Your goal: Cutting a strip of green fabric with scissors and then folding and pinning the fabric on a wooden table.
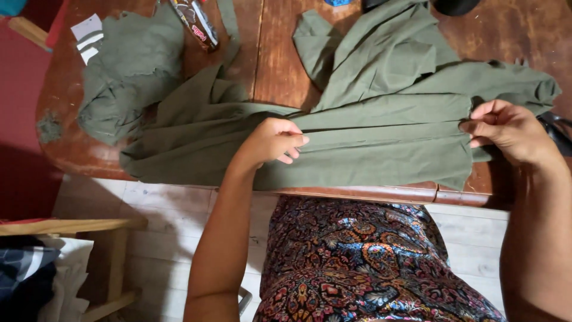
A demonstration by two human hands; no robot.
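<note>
A long piece of olive green fabric (381, 146) lies folded lengthwise across a worn brown wooden table (274, 53). My left hand (273, 140) pinches the fold near the middle of the cloth, fingers closed on it. At the cloth's right end my right hand (506, 130) grips the edge between thumb and fingers. More of the same green fabric is heaped behind, toward the back right (387, 59).
A crumpled green scrap (131, 65) lies at the table's left, with white paper strips (88, 37) and a snack wrapper (195, 22) beyond it. Dark scissors handles (557, 128) show at the right edge. A wooden stool with cloth (65, 262) stands lower left.
</note>
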